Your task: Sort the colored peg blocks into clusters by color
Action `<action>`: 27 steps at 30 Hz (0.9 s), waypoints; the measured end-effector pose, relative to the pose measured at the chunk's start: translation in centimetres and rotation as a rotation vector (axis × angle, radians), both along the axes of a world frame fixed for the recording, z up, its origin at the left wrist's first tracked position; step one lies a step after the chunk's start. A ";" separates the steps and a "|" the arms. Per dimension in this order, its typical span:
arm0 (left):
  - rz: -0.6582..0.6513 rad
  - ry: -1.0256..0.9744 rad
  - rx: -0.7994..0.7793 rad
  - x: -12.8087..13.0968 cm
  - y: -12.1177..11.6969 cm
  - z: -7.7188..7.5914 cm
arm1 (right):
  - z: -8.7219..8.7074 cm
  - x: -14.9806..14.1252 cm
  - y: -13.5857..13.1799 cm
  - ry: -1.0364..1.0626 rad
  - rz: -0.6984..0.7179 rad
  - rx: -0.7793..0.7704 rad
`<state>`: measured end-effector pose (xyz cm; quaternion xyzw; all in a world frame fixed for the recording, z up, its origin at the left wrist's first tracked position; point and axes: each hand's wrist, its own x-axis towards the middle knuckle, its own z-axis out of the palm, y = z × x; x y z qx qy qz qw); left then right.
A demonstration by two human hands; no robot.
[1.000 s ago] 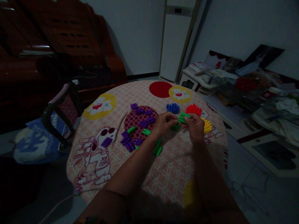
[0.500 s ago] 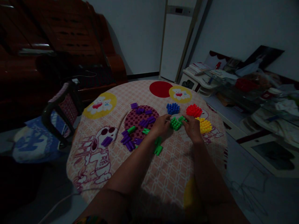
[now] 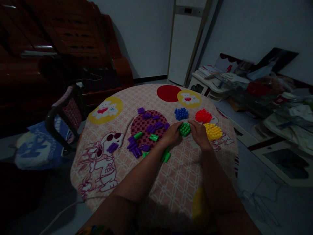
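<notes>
A compact green cluster of peg-like plastic blocks point(image 3: 185, 130) stands on the cloth-covered table point(image 3: 181, 176). My left hand point(image 3: 172, 133) grips its left side, and my right hand point(image 3: 199, 133) closes on it from the right. Just behind is a blue cluster of blocks point(image 3: 181, 114). A red cluster point(image 3: 203, 116) and a yellow cluster point(image 3: 213, 131) lie to the right, the yellow one close beside my right hand. Loose purple blocks point(image 3: 134, 147) and a few loose green blocks point(image 3: 154, 137) are scattered left of my hands, some of the green ones partly hidden by my left forearm.
A metal-framed chair point(image 3: 70, 114) stands at the table's left, before a wooden bench point(image 3: 119, 68). On the right, a low cabinet point(image 3: 276, 150) carries papers and clutter. A tall white appliance point(image 3: 183, 45) stands behind, and cables point(image 3: 259, 195) lie on the floor.
The small green piece in my right hand has joined the green cluster. My right hand has moved slightly left, and both hands now press around the cluster.
</notes>
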<state>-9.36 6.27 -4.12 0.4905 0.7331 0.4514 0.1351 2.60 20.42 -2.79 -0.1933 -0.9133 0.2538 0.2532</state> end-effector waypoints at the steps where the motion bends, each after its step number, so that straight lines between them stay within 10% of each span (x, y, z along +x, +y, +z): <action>1: 0.004 -0.003 0.005 -0.1 0.0 0.0 | -0.2 0.1 0.0 0.004 -0.004 0.000; 9: 0.035 0.012 -0.010 -0.1 -0.2 0.0 | -1.5 0.4 0.2 0.062 -0.034 0.032; 15: 0.123 0.045 0.001 -3.9 -3.6 4.0 | -1.1 0.7 0.0 0.171 -0.201 -0.013; 20: 0.178 0.166 -0.292 -7.8 -8.7 7.3 | -0.9 0.8 0.1 0.255 -0.287 -0.017; 27: -0.088 0.305 -0.630 -6.4 -9.8 7.0 | -0.7 0.9 -0.3 0.279 -0.289 -0.030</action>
